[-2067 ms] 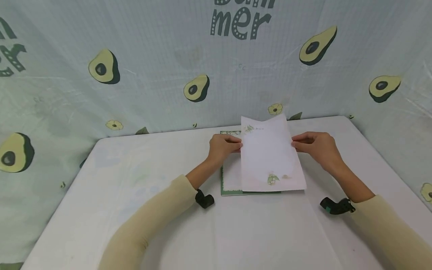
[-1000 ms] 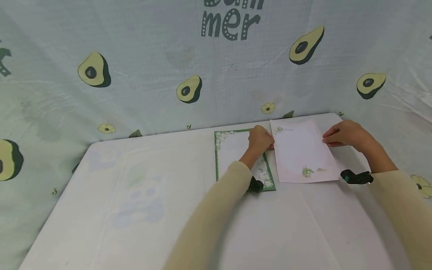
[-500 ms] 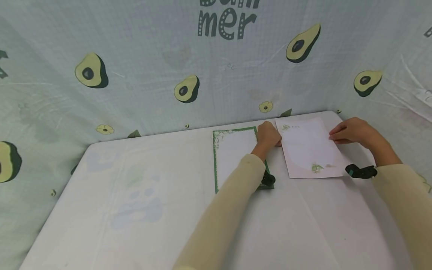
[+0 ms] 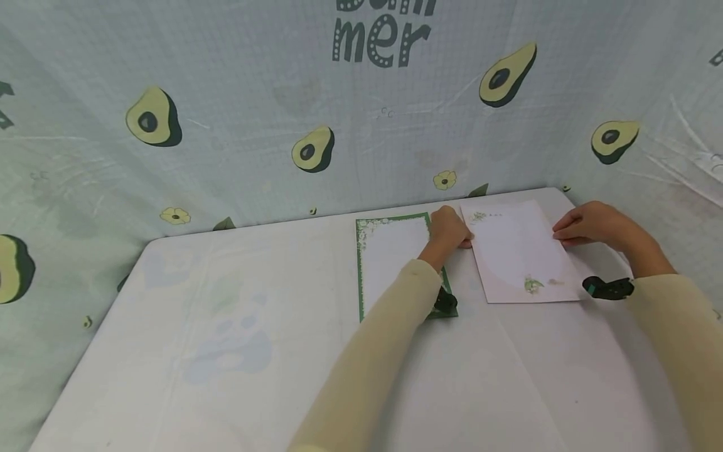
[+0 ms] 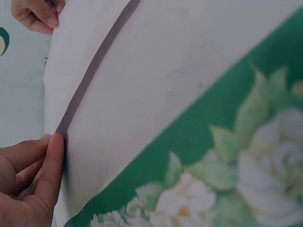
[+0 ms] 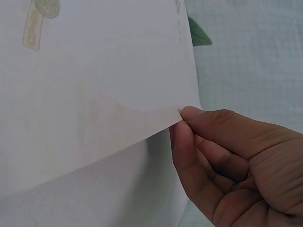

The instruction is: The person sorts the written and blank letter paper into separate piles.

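Observation:
A pale pink sheet of paper [image 4: 516,251] with small green floral prints lies at the back right of the table. My left hand [image 4: 448,229] pinches its left edge near the upper corner; the left wrist view shows thumb and finger [image 5: 56,161] on that edge. On the opposite edge, my right hand [image 4: 601,229] pinches the sheet between thumb and forefinger, and in the right wrist view the edge is lifted, with shadow under it. Left of the sheet lies a green-bordered floral sheet [image 4: 390,251], partly hidden by my left forearm.
A white-covered table [image 4: 237,376] stretches to the left and front. Behind it hangs a curtain [image 4: 243,94] printed with avocados, close to the table's back edge. Black wrist cameras [image 4: 607,288] sit at both cuffs.
Both hands have carried the pink sheet rightward off the green-bordered sheet and lowered it beside it. In the last half second it has barely moved.

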Available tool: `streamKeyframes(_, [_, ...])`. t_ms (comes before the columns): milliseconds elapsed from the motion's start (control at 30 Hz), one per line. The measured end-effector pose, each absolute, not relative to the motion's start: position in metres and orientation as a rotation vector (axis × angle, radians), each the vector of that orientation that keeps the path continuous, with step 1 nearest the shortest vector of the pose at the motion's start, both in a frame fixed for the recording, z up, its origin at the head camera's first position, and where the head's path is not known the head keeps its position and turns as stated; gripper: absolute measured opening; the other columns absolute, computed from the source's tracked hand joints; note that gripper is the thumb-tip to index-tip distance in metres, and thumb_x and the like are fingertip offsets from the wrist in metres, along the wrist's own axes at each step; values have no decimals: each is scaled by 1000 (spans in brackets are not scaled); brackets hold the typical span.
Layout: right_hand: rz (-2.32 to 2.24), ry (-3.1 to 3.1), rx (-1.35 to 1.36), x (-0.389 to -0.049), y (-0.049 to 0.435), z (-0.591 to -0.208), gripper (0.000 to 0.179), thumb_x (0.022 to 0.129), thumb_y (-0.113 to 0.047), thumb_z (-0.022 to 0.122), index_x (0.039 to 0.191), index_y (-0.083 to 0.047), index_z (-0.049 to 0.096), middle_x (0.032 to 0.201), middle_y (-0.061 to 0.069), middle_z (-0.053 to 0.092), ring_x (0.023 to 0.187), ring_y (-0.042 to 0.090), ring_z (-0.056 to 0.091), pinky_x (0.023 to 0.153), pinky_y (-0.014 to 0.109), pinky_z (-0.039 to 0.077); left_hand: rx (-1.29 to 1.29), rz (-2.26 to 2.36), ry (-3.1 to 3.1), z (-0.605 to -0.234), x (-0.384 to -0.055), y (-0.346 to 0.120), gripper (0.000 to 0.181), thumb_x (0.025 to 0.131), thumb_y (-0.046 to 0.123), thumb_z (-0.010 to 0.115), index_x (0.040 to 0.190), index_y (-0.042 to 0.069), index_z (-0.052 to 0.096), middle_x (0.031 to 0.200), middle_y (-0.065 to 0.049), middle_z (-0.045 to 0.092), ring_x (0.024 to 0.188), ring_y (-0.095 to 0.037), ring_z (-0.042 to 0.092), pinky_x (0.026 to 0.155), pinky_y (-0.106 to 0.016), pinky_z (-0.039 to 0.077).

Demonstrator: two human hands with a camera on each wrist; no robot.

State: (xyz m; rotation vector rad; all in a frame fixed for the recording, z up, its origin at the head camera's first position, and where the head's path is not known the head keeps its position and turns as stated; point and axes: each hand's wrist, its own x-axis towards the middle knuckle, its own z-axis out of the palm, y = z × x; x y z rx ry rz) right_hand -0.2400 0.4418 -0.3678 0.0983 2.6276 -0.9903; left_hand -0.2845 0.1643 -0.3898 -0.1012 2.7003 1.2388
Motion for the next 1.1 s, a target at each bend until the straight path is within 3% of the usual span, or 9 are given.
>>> streamKeyframes(200, [-997, 2633, 92, -241, 442, -371, 34, 96, -12, 71, 116, 15, 64, 92, 3, 70, 79, 13, 68, 69, 23, 60, -47, 1134, 2750, -386, -283, 160, 21, 78, 12, 90, 89, 5, 74, 54, -3, 67, 51, -11, 69, 74, -17, 59])
streamKeyframes(500, [-1003, 2645, 80, -241, 440, -374, 31, 97, -8, 68, 116, 16, 62, 94, 5, 70, 79, 13, 68, 69, 23, 60, 24, 1034, 2792, -380, -278, 155, 23, 79, 14, 90, 93, 5, 75, 57, -1, 68, 53, -8, 69, 75, -16, 57])
streamKeyframes(833, [-982, 2669, 74, -242, 439, -374, 30, 97, -7, 67, 115, 16, 62, 93, 6, 70, 80, 15, 68, 68, 23, 60, 149, 1000, 2807, -383, -279, 150, 20, 80, 16, 89, 83, 6, 72, 59, -1, 69, 56, -7, 68, 60, -16, 51])
streamKeyframes(1000, [-920, 2688, 69, -242, 438, -374, 30, 98, -8, 66, 114, 16, 62, 93, 10, 70, 81, 18, 67, 69, 26, 61, 190, 934, 2757, -379, -280, 149, 17, 84, 17, 86, 88, 5, 74, 61, -2, 70, 56, -9, 70, 49, -13, 45])
streamKeyframes(1100, [-836, 2727, 72, -241, 434, -371, 29, 99, -7, 63, 114, 17, 60, 91, 14, 69, 79, 20, 65, 69, 30, 62, 359, 859, 2723, -374, -280, 142, 14, 90, 16, 80, 97, 5, 77, 75, -3, 75, 62, -9, 70, 48, -15, 44])
